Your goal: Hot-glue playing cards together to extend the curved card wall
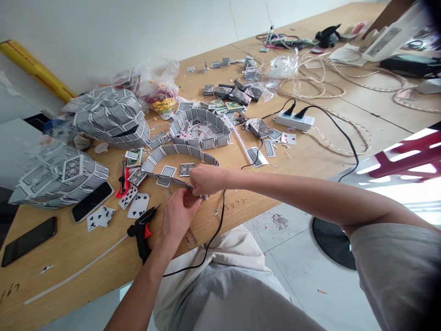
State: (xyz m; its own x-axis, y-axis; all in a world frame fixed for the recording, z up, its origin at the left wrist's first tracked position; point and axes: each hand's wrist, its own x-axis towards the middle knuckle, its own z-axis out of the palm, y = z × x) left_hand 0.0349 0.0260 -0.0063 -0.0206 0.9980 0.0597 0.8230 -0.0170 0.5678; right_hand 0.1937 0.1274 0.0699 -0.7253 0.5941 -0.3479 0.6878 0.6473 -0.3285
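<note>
A curved strip of folded playing cards [165,151] stands on edge on the wooden table, forming an unclosed ring. Its near end runs between my hands. My right hand [208,179] pinches this end from above, fingers closed. Just below and left of it, my left hand [179,211] has thumb and fingers pressed on the same end; the fingertips are partly hidden. Loose cards [168,171] and a dark card box [186,169] lie within the curve. Left of my left hand rests a black glue gun [140,232] with an orange trigger. Behind the strip sits a tray-like ring of cards [206,141].
Two bulky folded-card structures [110,115] [65,172] stand at left, near two phones [92,201] [29,241] and a red cutter [123,179]. A black cable [220,220] crosses the table's front edge. At right are a power strip [294,120] and coiled rope [354,147].
</note>
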